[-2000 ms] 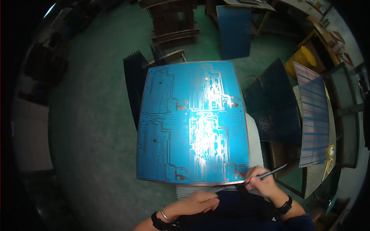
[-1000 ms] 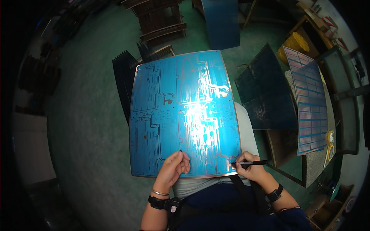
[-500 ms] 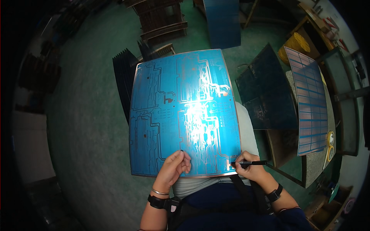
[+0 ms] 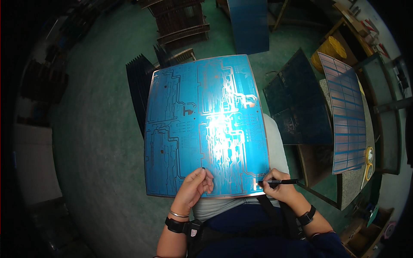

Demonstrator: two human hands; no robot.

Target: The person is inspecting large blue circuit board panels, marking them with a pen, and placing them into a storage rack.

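A large blue circuit board panel (image 4: 172,146) with copper-coloured traces and edges lies tilted across my lap, and strong glare whitens its middle. My right hand (image 4: 278,185) grips a slim black pen (image 4: 286,182) at the panel's near right corner. The pen's writing end is hidden by the fingers, next to a bright copper patch. Over the panel's near edge, my left hand (image 4: 198,184) is closed, thumb against index finger. A tiny black piece (image 4: 203,168) sticks out of that pinch; the rest of it is hidden.
To the right stand a dark panel (image 4: 299,103) and a blue-and-copper striped panel (image 4: 344,114), beside a roll of yellow tape (image 4: 368,171). A slotted black rack (image 4: 137,88) is behind the board on the left. Farther off are a blue sheet (image 4: 249,26) and a yellow bundle (image 4: 331,49).
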